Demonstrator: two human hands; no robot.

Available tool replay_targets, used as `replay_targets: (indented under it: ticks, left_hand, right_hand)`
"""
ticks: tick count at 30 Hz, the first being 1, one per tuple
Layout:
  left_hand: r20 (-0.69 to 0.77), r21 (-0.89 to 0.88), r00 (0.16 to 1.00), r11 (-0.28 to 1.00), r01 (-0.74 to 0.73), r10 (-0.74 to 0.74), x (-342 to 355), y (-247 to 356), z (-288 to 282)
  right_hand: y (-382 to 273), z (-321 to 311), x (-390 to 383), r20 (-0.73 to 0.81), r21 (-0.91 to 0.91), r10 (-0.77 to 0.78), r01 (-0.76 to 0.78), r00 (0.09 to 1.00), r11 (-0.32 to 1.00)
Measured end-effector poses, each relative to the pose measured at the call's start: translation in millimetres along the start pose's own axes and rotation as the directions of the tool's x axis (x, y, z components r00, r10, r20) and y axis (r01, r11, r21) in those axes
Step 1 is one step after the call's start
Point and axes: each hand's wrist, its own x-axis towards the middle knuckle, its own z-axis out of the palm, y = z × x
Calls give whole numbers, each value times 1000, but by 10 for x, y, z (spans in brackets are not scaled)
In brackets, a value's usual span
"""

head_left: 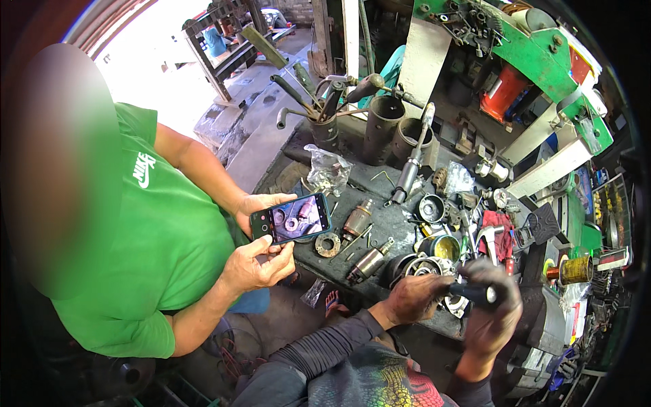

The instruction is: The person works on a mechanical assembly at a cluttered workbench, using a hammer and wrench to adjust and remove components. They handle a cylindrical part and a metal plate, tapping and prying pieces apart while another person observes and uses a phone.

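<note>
My left hand (415,299) and my right hand (494,308), both dirty with grease, are close together over the workbench's near edge. Between them is a short dark cylinder (470,292) with a bright round end. My right hand curls around it, slightly smeared by motion. The fingers of my left hand are closed at its other end. Just beyond my hands sits a round metal housing (424,266), partly hidden by them. To its left lie a motor armature (369,261), a second armature with copper-coloured ends (357,219) and a flat metal ring (327,245).
At my left a person in a green shirt (149,237) holds a phone (298,218) over the bench. Tool-filled metal cylinders (386,122) stand at the back. A long ratchet-like tool (409,173), a red cloth (497,230) and a hammer (489,237) lie among the parts.
</note>
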Motion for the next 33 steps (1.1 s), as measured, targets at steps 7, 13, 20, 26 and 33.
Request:
replay_targets:
  ticks: [7, 13, 20, 26, 33]
  left_hand:
    - [86, -14, 996, 1000, 22, -21, 15, -34, -3]
    - [230, -48, 970, 995, 92, -79, -36, -107, -16]
    - [100, -33, 993, 997, 70, -66, -14, -19, -19]
    - [11, -31, 999, 998, 48, -47, 86, 95, -55]
    - [245, 39, 938, 969, 244, -246, 171, 193, -193]
  right_hand:
    - [227, 248, -130, -264, -67, -25, 8, 964, 998]
    - [50, 229, 379, 311, 167, -4, -50, 950, 985]
    - [-119, 213, 689, 682, 174, -16, -141, 731, 975]
    - [-389, 181, 541, 532, 12, 77, -98, 843, 995]
    - [-771, -114, 654, 499, -865, 524, 438, 690, 247]
